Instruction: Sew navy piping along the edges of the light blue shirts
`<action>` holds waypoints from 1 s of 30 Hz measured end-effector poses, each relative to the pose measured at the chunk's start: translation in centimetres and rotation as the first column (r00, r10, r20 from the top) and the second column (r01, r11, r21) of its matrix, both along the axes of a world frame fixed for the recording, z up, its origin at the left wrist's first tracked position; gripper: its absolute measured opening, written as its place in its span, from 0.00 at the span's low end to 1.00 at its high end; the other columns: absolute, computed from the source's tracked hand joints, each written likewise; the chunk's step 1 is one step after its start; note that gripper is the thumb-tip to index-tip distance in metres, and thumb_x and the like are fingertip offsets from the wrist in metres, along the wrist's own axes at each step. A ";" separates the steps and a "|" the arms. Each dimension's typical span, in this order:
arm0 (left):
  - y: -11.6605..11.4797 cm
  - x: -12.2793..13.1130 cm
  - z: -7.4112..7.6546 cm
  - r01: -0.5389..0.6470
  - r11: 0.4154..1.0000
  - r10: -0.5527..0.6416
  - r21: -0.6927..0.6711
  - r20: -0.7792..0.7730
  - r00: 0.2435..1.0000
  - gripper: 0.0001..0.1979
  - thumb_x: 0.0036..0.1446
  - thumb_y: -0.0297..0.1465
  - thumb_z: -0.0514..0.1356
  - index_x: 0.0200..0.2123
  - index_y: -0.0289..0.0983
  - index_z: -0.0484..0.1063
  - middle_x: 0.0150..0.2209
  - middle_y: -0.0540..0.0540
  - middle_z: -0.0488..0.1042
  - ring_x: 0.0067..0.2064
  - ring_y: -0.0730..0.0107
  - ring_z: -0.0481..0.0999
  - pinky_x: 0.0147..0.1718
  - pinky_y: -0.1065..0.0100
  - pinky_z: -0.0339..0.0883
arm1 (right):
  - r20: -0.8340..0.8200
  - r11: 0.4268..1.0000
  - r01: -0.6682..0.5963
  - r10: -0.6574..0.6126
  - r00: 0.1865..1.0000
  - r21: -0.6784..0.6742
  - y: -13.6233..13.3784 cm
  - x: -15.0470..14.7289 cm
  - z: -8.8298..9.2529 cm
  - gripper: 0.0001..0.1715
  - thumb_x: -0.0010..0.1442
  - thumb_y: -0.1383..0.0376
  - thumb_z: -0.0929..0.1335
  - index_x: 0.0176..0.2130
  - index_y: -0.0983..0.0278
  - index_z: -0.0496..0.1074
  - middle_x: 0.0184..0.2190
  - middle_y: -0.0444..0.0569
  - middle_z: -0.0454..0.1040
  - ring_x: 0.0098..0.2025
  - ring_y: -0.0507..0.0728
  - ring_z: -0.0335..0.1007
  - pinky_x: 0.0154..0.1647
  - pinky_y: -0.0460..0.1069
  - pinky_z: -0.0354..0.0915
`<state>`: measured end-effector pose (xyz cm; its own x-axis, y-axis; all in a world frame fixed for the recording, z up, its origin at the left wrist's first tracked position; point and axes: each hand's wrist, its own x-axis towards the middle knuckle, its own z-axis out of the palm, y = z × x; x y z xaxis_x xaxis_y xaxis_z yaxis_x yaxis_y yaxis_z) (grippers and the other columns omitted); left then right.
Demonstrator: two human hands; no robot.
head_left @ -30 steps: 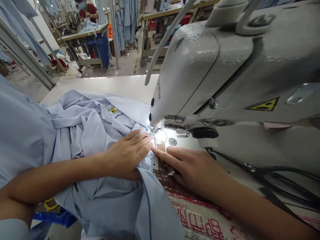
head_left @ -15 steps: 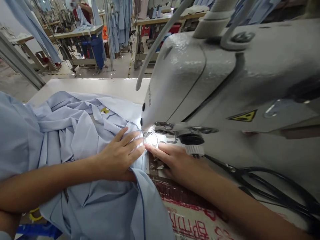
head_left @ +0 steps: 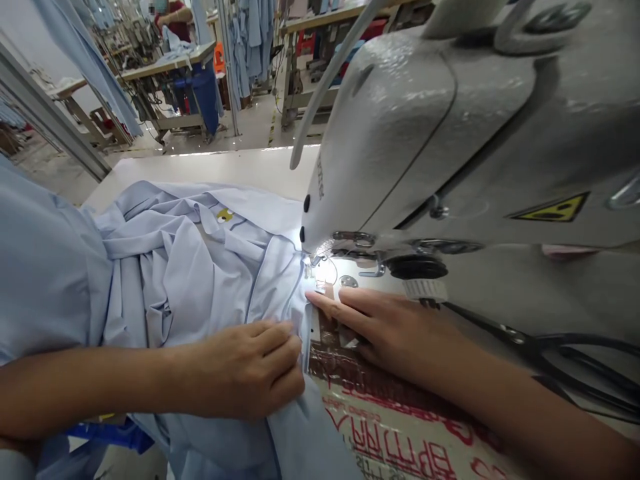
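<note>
**1 shift at the sewing machine [head_left: 390, 147]: the left hand [head_left: 250, 370] draws back, the right hand [head_left: 385, 327] stays**

1 second ago the left hand lay flat, fingertips beside the stitching end [head_left: 309, 269]. Now, from where I stand, it sits nearer the person, fingers curled together on the light blue cloth [head_left: 193, 280]. Whether it pinches a fold I can't tell; the thumb is hidden.

The right hand keeps its place, loosely spread, palm down, 1 outstretched fingertip at the cloth's edge, just beside the stitching end.

The cloth lies in folds over the white surface [head_left: 215, 163], its right edge reaching the stitching end, the rest sagging towards the person, under the left forearm. With the left hand away from there, a smooth stretch and a darker seam line [head_left: 254, 287] show plainly.

To my eye, this means the left hand has gone from pressing at the stitching point to minding the trailing edge, leaving 1 right finger to guide the cloth there. The work looks midway.
</note>
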<state>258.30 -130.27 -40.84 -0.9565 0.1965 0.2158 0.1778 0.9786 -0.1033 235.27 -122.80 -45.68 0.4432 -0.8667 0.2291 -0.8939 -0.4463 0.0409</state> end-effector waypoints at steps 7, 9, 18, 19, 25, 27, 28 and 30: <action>0.4 -0.1 -1.2 0.039 0.995 -0.016 0.089 -0.248 0.969 0.10 0.58 0.22 0.51 0.24 0.36 0.58 0.29 0.44 0.74 0.37 0.68 0.75 0.41 0.64 0.74 | -0.017 0.999 -0.021 0.020 1.000 -0.045 0.1 0.2 0.6 0.35 0.46 0.76 0.60 0.54 0.63 0.64 0.33 0.47 0.73 0.25 0.52 0.66 0.21 0.46 0.55; 0.5 0.0 -1.6 0.068 0.992 -0.033 0.107 -0.304 0.952 0.10 0.57 0.22 0.51 0.24 0.35 0.58 0.29 0.43 0.75 0.37 0.66 0.76 0.40 0.64 0.74 | -0.007 0.999 -0.022 0.022 1.000 -0.042 0.1 0.4 0.7 0.35 0.45 0.76 0.61 0.54 0.63 0.64 0.31 0.46 0.73 0.24 0.52 0.66 0.22 0.46 0.55; 0.2 -0.6 -1.7 0.015 0.998 -0.003 0.063 -0.192 0.981 0.07 0.58 0.22 0.53 0.37 0.25 0.69 0.40 0.34 0.76 0.45 0.55 0.76 0.44 0.58 0.74 | -0.058 0.977 0.206 -0.204 0.977 0.045 -0.6 0.8 0.1 0.30 0.51 0.71 0.60 0.54 0.56 0.63 0.24 0.44 0.71 0.22 0.52 0.62 0.17 0.47 0.40; 0.1 -0.8 -1.7 0.020 0.998 -0.008 0.061 -0.196 0.981 0.07 0.58 0.22 0.53 0.36 0.25 0.69 0.39 0.34 0.76 0.45 0.55 0.76 0.44 0.58 0.74 | -0.046 0.980 0.195 -0.193 0.980 0.040 -0.6 0.7 -0.1 0.31 0.51 0.71 0.61 0.54 0.56 0.63 0.25 0.44 0.71 0.22 0.53 0.63 0.17 0.47 0.40; 0.0 -0.8 -1.5 0.041 0.997 -0.025 0.068 -0.218 0.976 0.06 0.57 0.21 0.52 0.31 0.27 0.68 0.36 0.36 0.77 0.43 0.56 0.77 0.44 0.60 0.74 | 0.057 0.996 0.073 -0.070 0.996 -0.057 -0.1 0.6 -0.6 0.35 0.46 0.75 0.61 0.54 0.58 0.63 0.30 0.44 0.72 0.24 0.52 0.64 0.21 0.46 0.50; -0.1 -0.7 -1.4 0.048 0.996 -0.029 0.071 -0.243 0.970 0.06 0.57 0.21 0.52 0.30 0.28 0.68 0.34 0.37 0.77 0.42 0.57 0.77 0.44 0.60 0.74 | 0.049 0.996 0.057 -0.054 0.997 -0.068 0.0 0.7 -0.3 0.33 0.47 0.75 0.61 0.53 0.60 0.64 0.29 0.45 0.71 0.24 0.52 0.64 0.22 0.46 0.51; -0.1 -0.7 -1.3 0.052 0.997 -0.035 0.063 -0.246 0.969 0.06 0.57 0.22 0.52 0.30 0.28 0.67 0.35 0.37 0.77 0.42 0.57 0.77 0.45 0.59 0.74 | 0.040 0.997 0.042 -0.039 0.998 -0.072 0.0 0.7 -0.1 0.31 0.48 0.75 0.60 0.52 0.61 0.64 0.29 0.45 0.71 0.23 0.52 0.64 0.22 0.46 0.51; -0.1 -0.7 -1.3 0.066 0.997 -0.059 0.025 -0.224 0.973 0.05 0.57 0.23 0.53 0.31 0.29 0.67 0.36 0.37 0.77 0.43 0.56 0.77 0.45 0.59 0.73 | 0.033 0.996 0.012 -0.010 0.999 -0.089 0.1 0.8 0.2 0.30 0.49 0.76 0.59 0.51 0.63 0.65 0.28 0.45 0.71 0.23 0.52 0.63 0.22 0.47 0.52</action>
<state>257.65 -130.41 -42.18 -0.8695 0.2442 0.4294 0.2149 0.9697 -0.1163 236.07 -122.69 -45.48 0.4250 -0.8469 0.3197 -0.9002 -0.4324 0.0514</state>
